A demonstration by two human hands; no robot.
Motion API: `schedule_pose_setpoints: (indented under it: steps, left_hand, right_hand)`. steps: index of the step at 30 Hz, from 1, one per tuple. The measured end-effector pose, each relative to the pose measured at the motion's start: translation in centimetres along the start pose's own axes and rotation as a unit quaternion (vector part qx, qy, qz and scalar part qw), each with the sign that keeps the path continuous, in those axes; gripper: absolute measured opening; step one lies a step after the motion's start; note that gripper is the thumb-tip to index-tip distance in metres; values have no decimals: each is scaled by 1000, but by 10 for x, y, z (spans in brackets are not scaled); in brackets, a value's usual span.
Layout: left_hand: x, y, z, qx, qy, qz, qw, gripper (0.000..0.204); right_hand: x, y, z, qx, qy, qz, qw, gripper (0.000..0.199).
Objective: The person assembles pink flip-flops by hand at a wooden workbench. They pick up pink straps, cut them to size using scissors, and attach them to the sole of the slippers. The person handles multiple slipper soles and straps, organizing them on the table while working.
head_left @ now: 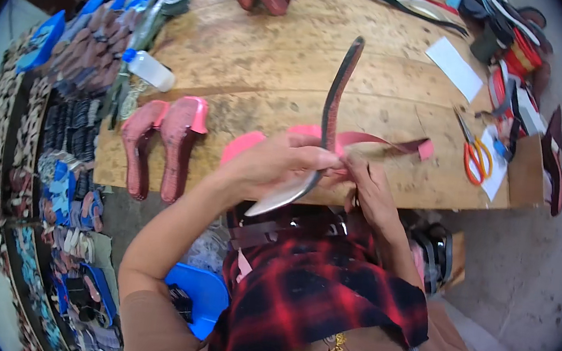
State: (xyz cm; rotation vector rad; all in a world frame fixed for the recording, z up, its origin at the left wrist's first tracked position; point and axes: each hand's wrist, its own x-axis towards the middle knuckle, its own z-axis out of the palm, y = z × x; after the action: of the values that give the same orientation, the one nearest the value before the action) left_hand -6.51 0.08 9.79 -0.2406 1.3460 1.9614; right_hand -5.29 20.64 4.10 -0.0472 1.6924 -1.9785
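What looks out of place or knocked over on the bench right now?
The clear plastic bottle with a blue cap lies on its side near the table's left edge. No spill shows. The orange scissors lie open.

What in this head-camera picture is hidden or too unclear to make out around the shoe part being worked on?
- Pink sole: mostly hidden behind the left hand.
- Strap: its near end is covered by the right hand.
- Right fingertips: hidden behind the dark curved piece.
- Heaps of shoe parts at the left rim: bent and too small to sort.
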Motion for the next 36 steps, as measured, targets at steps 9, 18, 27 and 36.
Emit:
schedule_pose_setpoints:
  steps: [9, 18, 27, 36]
  left_hand:
    - [-47, -20, -17, 461, -110, 44, 879, 53]
    - [-21, -22, -6, -115, -90, -29, 989, 39]
    - [-38, 5, 20, 344, -112, 49, 931, 71]
    - [-31, 10, 11, 585, -113, 86, 799, 80]
  right_hand:
    - [7, 5, -58, 337, 242, -98, 905, 24]
    - [-62, 28, -30, -16, -170, 195, 966, 51]
    - [-29, 8, 5, 224, 182, -183, 940, 18]
    - [-52, -6, -2, 236, 113, -63, 963, 31]
